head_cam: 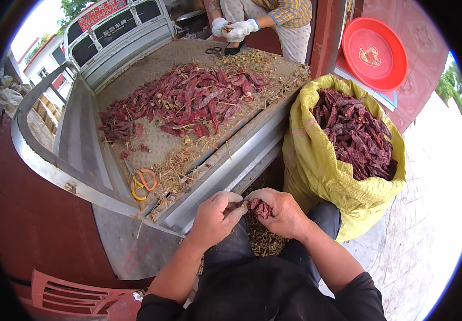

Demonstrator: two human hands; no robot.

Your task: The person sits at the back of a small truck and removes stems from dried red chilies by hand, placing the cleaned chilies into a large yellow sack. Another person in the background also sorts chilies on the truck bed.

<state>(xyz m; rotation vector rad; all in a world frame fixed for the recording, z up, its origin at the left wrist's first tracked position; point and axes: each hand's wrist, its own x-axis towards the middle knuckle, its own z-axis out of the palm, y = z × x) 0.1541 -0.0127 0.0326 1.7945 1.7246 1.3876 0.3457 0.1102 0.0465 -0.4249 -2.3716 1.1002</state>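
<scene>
Above my lap, both hands meet over a dried red chili pepper (264, 210). My right hand (285, 212) is closed around its wrinkled body. At the pale stem end, my left hand (216, 218) pinches with thumb and forefinger. Ahead, a heap of dried red chilies (191, 94) lies on the truck bed (144, 154). To the right stands a yellow woven sack (303, 140), its mouth rolled down, filled with darker dried chilies (351, 132).
Orange-and-yellow-handled scissors (144, 184) rest at the bed's near corner among stem scraps (175, 168). A person in white gloves (243, 30) sits at the far edge, near black scissors (213, 50). A red basin (375, 54) stands behind the sack; a red plastic chair (82, 295) is lower left.
</scene>
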